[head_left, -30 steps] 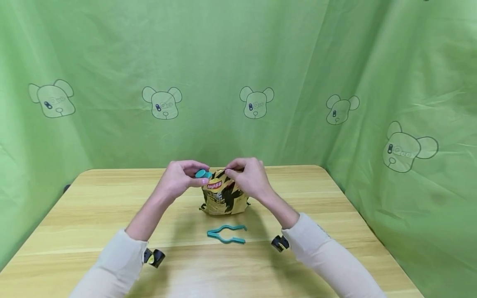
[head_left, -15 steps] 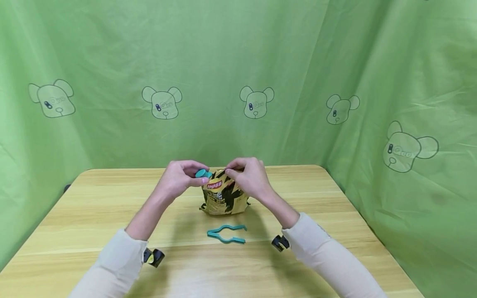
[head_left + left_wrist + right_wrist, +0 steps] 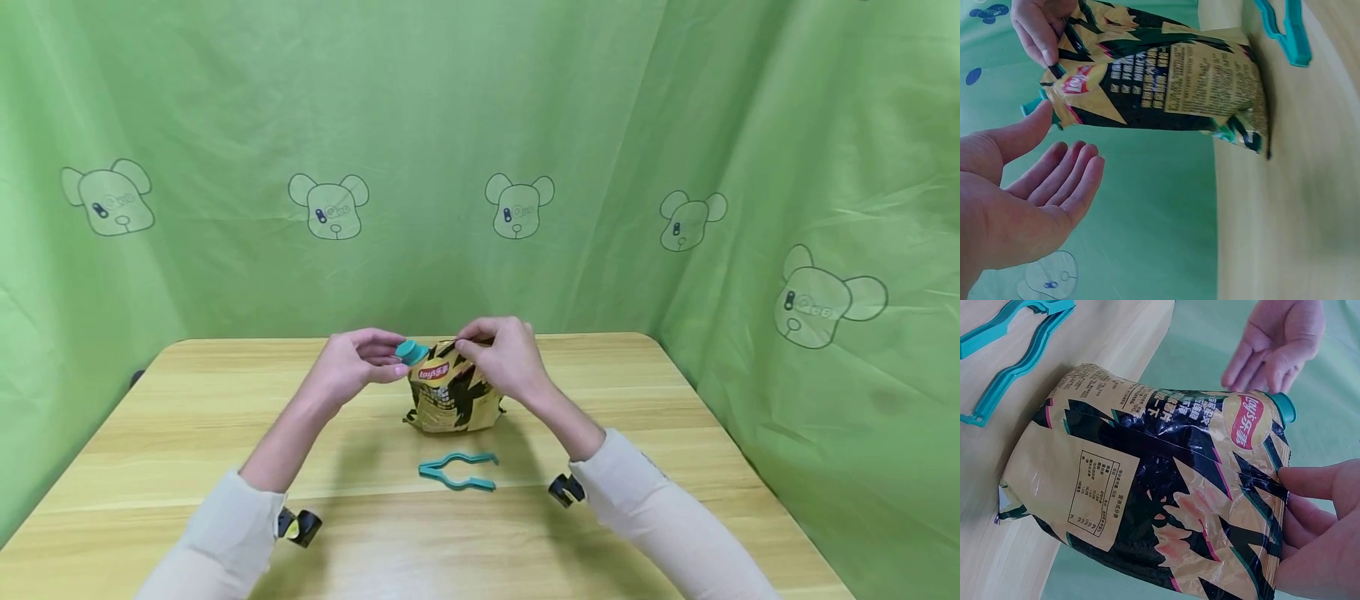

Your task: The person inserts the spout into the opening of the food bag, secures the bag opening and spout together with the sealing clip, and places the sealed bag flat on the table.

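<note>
A yellow and black Lay's chip bag [image 3: 453,404] stands upright on the table. At its top left corner sits a teal round spout cap [image 3: 410,352]. My left hand [image 3: 347,365] is just left of the cap, its fingers loosely extended and thumb apart; in the left wrist view the thumb tip overlaps the cap's edge. My right hand [image 3: 510,358] pinches the bag's top edge between thumb and fingers, also seen in the right wrist view on the bag [image 3: 1166,481]. Part of the top edge is hidden behind those fingers.
A teal hinged clamp [image 3: 442,483] with spread arms lies on the wooden table [image 3: 225,433] in front of the bag. Green curtains [image 3: 450,100] with bear-face drawings enclose the table's back and sides. A black wrist mount [image 3: 300,527] hangs by each sleeve.
My left hand has let go of the teal cap and drawn a little to the left, its fingers spreading. The right hand keeps its pinch on the chip bag.
</note>
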Motion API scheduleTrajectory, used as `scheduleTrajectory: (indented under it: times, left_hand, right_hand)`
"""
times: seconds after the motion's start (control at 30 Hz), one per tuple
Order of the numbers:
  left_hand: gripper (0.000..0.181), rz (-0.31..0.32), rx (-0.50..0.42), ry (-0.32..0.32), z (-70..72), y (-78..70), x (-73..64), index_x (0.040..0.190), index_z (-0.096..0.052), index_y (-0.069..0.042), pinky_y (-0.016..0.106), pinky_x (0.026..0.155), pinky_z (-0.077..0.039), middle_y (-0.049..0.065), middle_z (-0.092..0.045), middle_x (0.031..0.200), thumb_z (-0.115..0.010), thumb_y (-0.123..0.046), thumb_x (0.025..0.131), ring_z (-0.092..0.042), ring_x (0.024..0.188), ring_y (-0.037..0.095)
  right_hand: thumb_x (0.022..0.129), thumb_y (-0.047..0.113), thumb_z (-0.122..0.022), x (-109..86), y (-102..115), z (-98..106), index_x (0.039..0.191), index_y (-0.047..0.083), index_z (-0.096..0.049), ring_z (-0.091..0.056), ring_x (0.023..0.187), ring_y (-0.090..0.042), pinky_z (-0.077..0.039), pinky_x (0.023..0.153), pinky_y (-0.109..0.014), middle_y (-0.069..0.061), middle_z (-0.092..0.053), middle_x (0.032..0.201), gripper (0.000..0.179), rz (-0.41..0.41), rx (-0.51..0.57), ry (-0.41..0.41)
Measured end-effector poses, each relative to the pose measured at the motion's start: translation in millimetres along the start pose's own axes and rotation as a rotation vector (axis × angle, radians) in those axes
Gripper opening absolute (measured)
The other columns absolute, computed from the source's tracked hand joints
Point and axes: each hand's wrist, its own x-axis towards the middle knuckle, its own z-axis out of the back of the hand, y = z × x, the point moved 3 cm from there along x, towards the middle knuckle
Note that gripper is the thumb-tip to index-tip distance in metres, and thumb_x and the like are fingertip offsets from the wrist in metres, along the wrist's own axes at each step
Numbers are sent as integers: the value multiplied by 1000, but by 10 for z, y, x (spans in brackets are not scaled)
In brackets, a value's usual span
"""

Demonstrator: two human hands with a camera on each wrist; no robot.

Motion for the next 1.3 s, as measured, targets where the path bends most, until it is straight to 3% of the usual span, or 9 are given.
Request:
scheduleTrajectory:
  times: [0.33, 0.53, 0.7, 0.93, 1.3]
  left_hand:
    - [47, 77, -19, 53, -102, 397, -41, 132, -60, -1, 53, 112, -42, 19, -68, 129, -77, -15, 90, -66, 118, 28]
    - [41, 118, -18, 82, -231, 610, -86, 125, -63, 2, 52, 108, -46, 17, -72, 119, -77, -8, 88, -70, 105, 23]
    - [39, 140, -35, 159, -380, 757, -121, 122, -66, 2, 46, 102, -52, 19, -73, 113, -77, -5, 85, -72, 98, 22]
    - [37, 122, -43, 260, -550, 846, -140, 122, -67, 1, 43, 98, -55, 19, -73, 114, -76, -6, 87, -72, 97, 23]
    - [35, 140, 13, 267, -816, 914, -152, 110, -75, -1, 45, 101, -53, 13, -76, 107, -82, 1, 76, -72, 98, 22]
  right_hand:
    - [92, 13, -73, -12, 0, 26, 96, 10, -80, -72, 76, -16, -58, 69, -33, -5, -79, 91, 8, -7, 0, 2]
    - [92, 13, -74, -11, 7, 27, 95, 10, -80, -72, 76, -16, -58, 68, -32, -5, -79, 90, 8, 0, -6, -3]
    - [92, 13, -73, -9, 24, 27, 96, 9, -80, -72, 76, -16, -58, 67, -32, -5, -79, 90, 8, -7, -6, 0]
    - [92, 14, -73, -8, 28, 23, 96, 9, -80, -73, 77, -17, -58, 68, -32, -6, -79, 91, 9, -18, -5, 3]
    - [92, 14, -74, -13, 26, 15, 96, 10, -80, -72, 76, -16, -57, 67, -31, -5, -79, 91, 9, -22, -13, 3]
